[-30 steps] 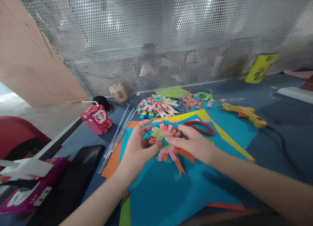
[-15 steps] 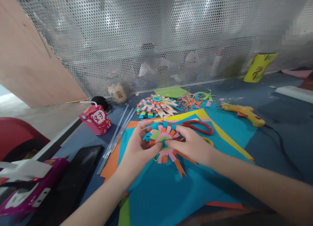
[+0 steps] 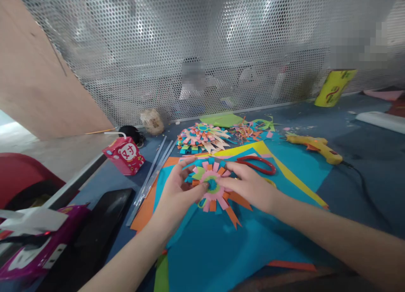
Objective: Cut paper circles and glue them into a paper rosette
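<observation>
A layered paper rosette (image 3: 215, 195) in pink, orange, green and blue, with orange ribbon tails pointing down and right, is held just above blue paper sheets (image 3: 221, 250). My left hand (image 3: 181, 184) grips its left side, thumb pressed near the blue centre and fingers behind the edge. My right hand (image 3: 245, 184) pinches it from the right, thumb on the front near the middle. Red-handled scissors (image 3: 267, 167) lie just beyond my right hand, their blades mostly hidden. Behind the hands a pile of similar rosettes (image 3: 202, 136) rests on the table.
A yellow glue gun (image 3: 316, 146) with a black cord lies to the right. Clear glue sticks (image 3: 152, 178), a red drink box (image 3: 125, 155) and a black phone-like slab (image 3: 91, 237) are at left. Paper scraps (image 3: 249, 129) lie before a perforated metal screen (image 3: 158, 52).
My right thumb has shifted slightly right, away from the rosette's centre, so more of the blue middle and the green ring shows. My left hand stays nearly in place.
</observation>
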Tool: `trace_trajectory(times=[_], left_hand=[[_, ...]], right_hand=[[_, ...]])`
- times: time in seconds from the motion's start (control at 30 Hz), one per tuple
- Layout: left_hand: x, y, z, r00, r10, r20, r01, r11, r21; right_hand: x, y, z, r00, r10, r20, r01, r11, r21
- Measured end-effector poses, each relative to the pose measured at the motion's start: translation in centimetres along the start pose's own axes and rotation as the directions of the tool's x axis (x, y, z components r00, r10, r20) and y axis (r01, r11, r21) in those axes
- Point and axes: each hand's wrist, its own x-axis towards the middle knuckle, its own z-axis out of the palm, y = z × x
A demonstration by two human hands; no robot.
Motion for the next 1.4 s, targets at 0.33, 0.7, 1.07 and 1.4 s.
trace_trajectory(times=[0.33,0.7,1.07,1.4], left_hand=[[0.02,-0.07,0.09,0.997,-0.082,-0.008,0.081,0.994,-0.079],[-0.10,0.33,0.31,0.992,-0.117,-0.043,0.110,0.985,-0.137],[-0.09,0.07,0.13,0.992,-0.117,-0.043,0.109,0.982,-0.154],[-0.10,0.14,0.25,0.992,-0.112,-0.061,0.101,0.983,-0.154]], right_hand=[[-0.14,0.23,0.07,1.000,-0.009,0.006,0.009,0.996,-0.090],[-0.12,0.13,0.04,0.999,-0.033,0.001,0.033,0.995,-0.098],[-0.02,0.56,0.08,1.000,-0.020,0.001,0.020,0.995,-0.094],[0.08,0.31,-0.16,0.999,-0.026,-0.020,0.025,0.996,-0.081]])
